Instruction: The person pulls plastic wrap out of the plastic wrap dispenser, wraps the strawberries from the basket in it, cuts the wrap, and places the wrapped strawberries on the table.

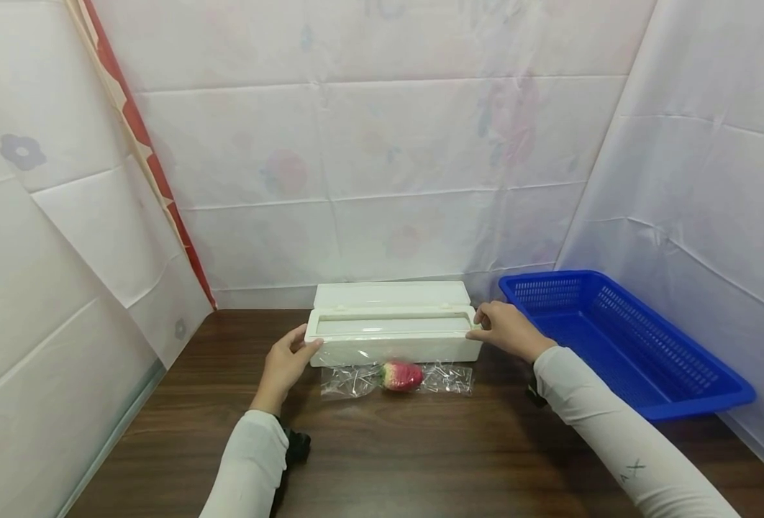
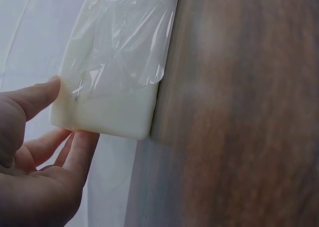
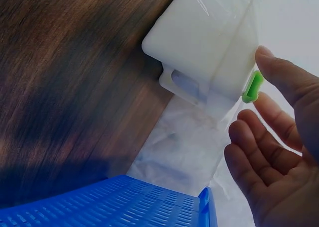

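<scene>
A long white cling film dispenser [image 1: 391, 350] lies on the table with its lid [image 1: 391, 294] raised at the back. My left hand [image 1: 285, 367] grips its left end, thumb on the front and fingertips against the end face, as the left wrist view shows. At the other end, my right hand [image 1: 508, 331] pinches a small green slide cutter [image 3: 253, 86] between thumb and index finger; its other fingers are loosely bent. Clear film [image 2: 127, 33] hangs over the dispenser's front. In front lies a red fruit [image 1: 403, 376] with a pale yellow-green end, on or under crinkled film.
A blue perforated plastic basket [image 1: 699, 410] stands at the right, close beside my right forearm. The dark wooden table [image 1: 395, 460] extends toward me. White printed sheets [image 1: 382, 144] hang behind and at both sides.
</scene>
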Demonstrator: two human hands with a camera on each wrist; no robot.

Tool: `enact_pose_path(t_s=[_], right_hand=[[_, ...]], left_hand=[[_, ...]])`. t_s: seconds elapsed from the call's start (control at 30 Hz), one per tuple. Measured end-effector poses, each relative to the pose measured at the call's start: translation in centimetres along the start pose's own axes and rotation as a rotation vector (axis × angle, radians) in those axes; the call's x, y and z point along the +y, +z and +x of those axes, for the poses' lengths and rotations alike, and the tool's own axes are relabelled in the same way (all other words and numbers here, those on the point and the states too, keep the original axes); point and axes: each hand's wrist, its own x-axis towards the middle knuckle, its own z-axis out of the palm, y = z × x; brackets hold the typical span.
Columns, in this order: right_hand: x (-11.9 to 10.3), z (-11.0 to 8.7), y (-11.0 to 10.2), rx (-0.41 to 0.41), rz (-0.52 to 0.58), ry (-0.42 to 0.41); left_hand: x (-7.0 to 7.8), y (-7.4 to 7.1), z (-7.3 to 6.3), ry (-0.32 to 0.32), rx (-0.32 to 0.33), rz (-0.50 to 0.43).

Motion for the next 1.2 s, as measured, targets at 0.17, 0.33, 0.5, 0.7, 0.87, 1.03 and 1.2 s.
enact_pose_path(t_s=[0.17,0.33,0.5,0.7,0.87,1.03,1.2], right_hand=[[0.4,0.1,0.3,-0.024,0.021,0.005],[0.7,0.1,0.5,-0.026,0.042,-0.027],[0.8,0.1,0.8,-0.008,0.047,-0.072],[1.0,0.0,1.1,0.022,-0.034,-0.153],[0.7,-0.1,1.1,0.048,-0.069,-0.195],[0.7,-0.2,1.2,0.06,-0.091,-0.222],[1.1,-0.2,1.4,0.073,-0.092,-0.245]], left_hand=[[0.0,0.0,-0.1,-0.001,-0.006,0.001],[-0.1,-0.1,-0.1,0.001,-0.006,-0.003],[-0.2,0.0,-0.1,0.006,-0.007,-0.006],[-0.2,0.0,0.0,0.008,-0.009,-0.002],[-0.2,0.0,-0.1,0.004,-0.01,0.0],[-0.1,0.0,-0.2,0.007,-0.002,0.006],[0.0,0.0,-0.3,0.008,0.001,0.013]])
